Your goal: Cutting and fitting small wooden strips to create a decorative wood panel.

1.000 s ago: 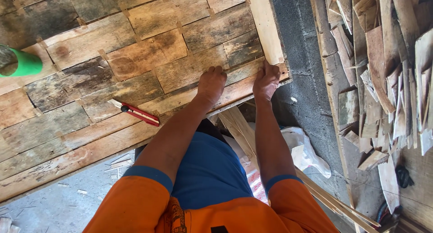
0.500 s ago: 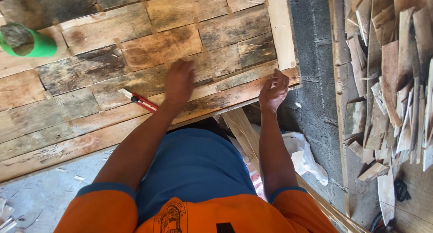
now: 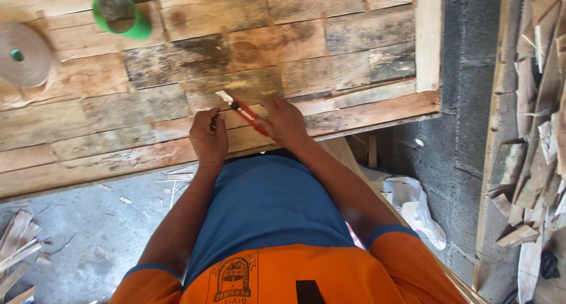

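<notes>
A red-handled utility knife (image 3: 246, 113) with a pale blade tip lies slanted across the plank panel (image 3: 330, 56), and my right hand (image 3: 284, 121) grips its handle. My left hand (image 3: 209, 136) rests on the panel just left of the knife. Its fingers are curled in, close to the blade end; I cannot make out anything inside them. Both hands sit near the panel's front edge, above my blue-clad legs.
A green cup (image 3: 121, 12) and a pale roll (image 3: 23, 55) stand on the panel at the far left. A light plank (image 3: 427, 39) leans at the panel's right end. Scrap wood (image 3: 539, 133) is stacked to the right, a white bag (image 3: 413, 207) lies on the floor, and offcuts (image 3: 15, 251) lie lower left.
The knife lay loose on the panel; now my right hand has taken hold of it. Both hands moved left from the panel's right corner, and my left hand has curled shut.
</notes>
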